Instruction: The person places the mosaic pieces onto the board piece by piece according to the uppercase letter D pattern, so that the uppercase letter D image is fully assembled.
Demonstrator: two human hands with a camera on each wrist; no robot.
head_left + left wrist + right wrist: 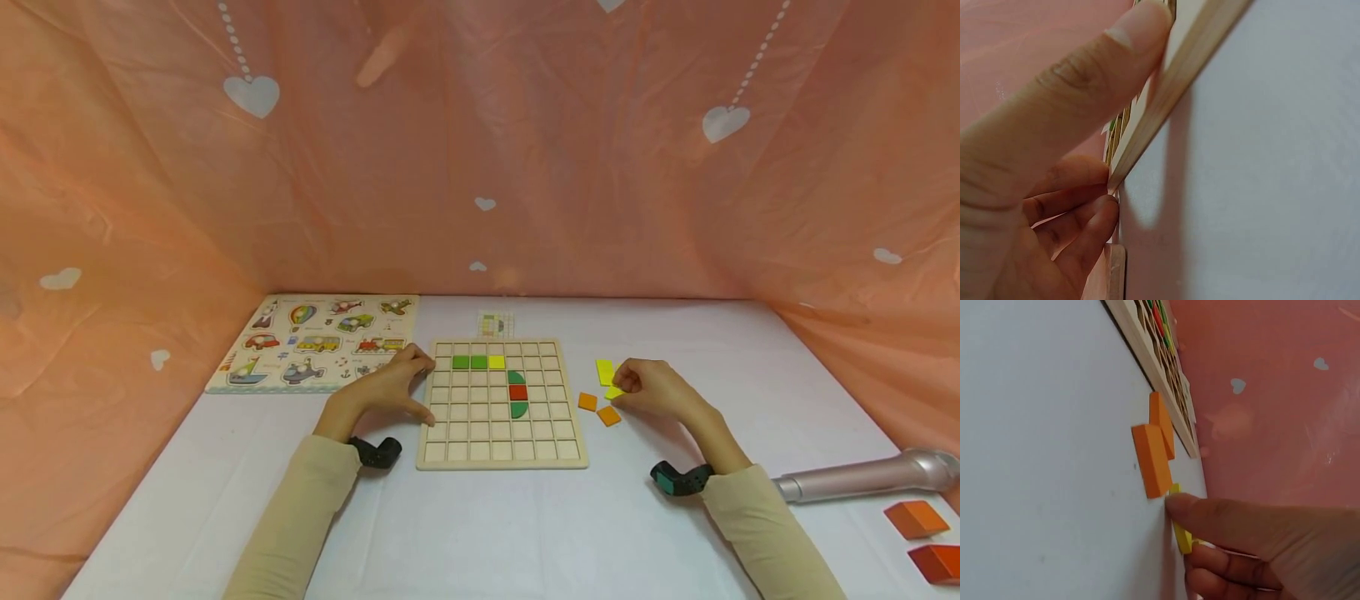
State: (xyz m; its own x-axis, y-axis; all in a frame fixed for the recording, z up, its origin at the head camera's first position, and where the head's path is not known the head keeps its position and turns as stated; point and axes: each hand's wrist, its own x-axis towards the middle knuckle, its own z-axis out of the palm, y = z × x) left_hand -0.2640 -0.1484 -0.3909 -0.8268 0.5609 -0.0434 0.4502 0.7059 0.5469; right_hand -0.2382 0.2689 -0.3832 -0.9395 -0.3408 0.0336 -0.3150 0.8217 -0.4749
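A wooden grid board [480, 429] lies in the middle of the table with green, yellow and red tiles in some cells. My left hand [390, 387] rests at its left edge, thumb and fingers spread apart; in the left wrist view the thumb [1085, 78] touches the board's rim. To the right of the board, my right hand [654, 390] pinches a small yellow tile [1181, 528] between thumb and fingers, low over the table. Another yellow tile [604, 372] lies just beyond it. Two orange tiles, one nearer the board [587, 402] and one closer to me [609, 416], sit beside the fingertips.
A vehicle puzzle board [315, 346] lies at the back left. Behind the grid board is a small pattern card [496, 323]. A silver metal tube [862, 477] and two blocks, one orange [917, 520] and one red [937, 564], are at the right. Pink curtains [480, 150] enclose the table.
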